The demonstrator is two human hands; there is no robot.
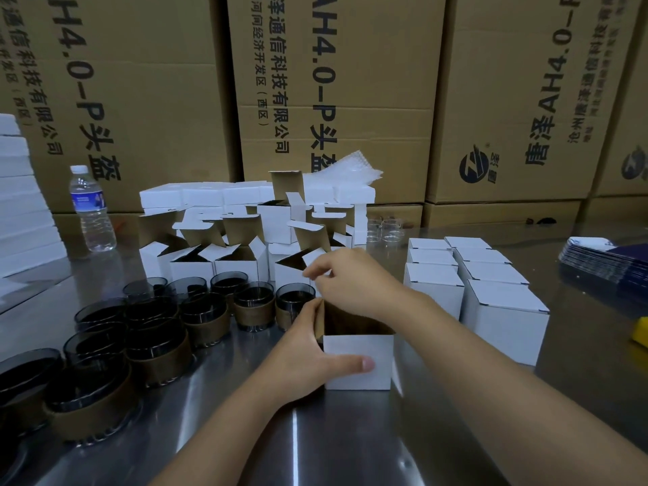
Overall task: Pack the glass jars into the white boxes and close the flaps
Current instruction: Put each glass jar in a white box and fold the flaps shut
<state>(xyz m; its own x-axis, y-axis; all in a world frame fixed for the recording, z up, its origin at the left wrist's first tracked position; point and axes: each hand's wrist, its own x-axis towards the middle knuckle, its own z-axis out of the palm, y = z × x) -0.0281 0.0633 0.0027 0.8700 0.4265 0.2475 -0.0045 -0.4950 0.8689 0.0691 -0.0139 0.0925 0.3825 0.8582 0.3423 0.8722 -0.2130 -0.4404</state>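
Head view — left hand [301, 359] grips white box [357, 366], right hand [347, 278] pinches flap [314, 257]

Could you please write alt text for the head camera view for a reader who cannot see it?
A person's left hand grips an open white box on a steel table while the right hand pinches a white flap above it. Dark glass jars stand to the left, closed boxes to the right.

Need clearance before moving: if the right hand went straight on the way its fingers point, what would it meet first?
The right hand points left; probably the open white box beside its fingertips comes first, though depth is unclear.
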